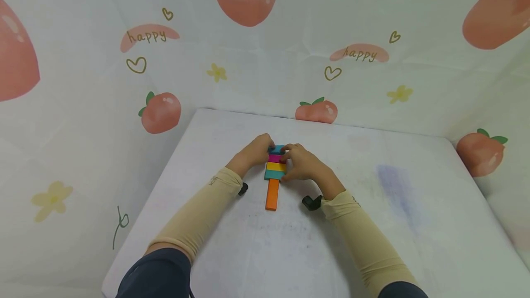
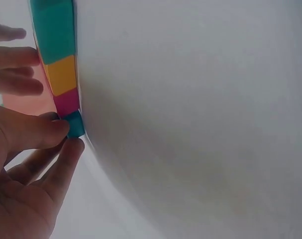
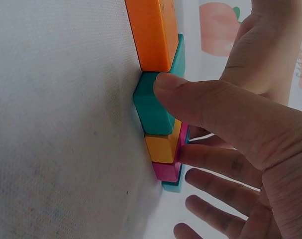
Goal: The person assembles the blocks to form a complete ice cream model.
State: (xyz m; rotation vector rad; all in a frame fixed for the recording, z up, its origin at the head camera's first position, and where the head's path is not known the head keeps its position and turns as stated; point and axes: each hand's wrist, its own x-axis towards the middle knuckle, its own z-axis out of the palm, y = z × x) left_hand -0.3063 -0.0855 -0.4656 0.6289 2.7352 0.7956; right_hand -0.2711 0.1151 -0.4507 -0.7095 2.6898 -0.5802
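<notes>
A row of coloured blocks lies flat on the white table: an orange block [image 1: 272, 195] nearest me, then a teal block [image 1: 272, 175], a yellow block [image 1: 275, 166], a magenta block [image 1: 274, 158] and a blue block [image 1: 277, 149] at the far end. My left hand [image 1: 253, 153] pinches the blue block [image 2: 75, 125] between thumb and finger, up against the magenta one. From the right side, my right hand [image 1: 305, 164] touches the row. Its thumb [image 3: 178, 92] rests on the teal block [image 3: 153, 107], while its other fingers spread out along the farther blocks.
The white tabletop [image 1: 232, 252] bears a bluish smudge [image 1: 397, 192] on the right. Behind it hangs a white cloth [image 1: 265, 72] printed with peaches, hearts and lettering. A dark wrist camera [image 1: 312, 203] sits under the right wrist.
</notes>
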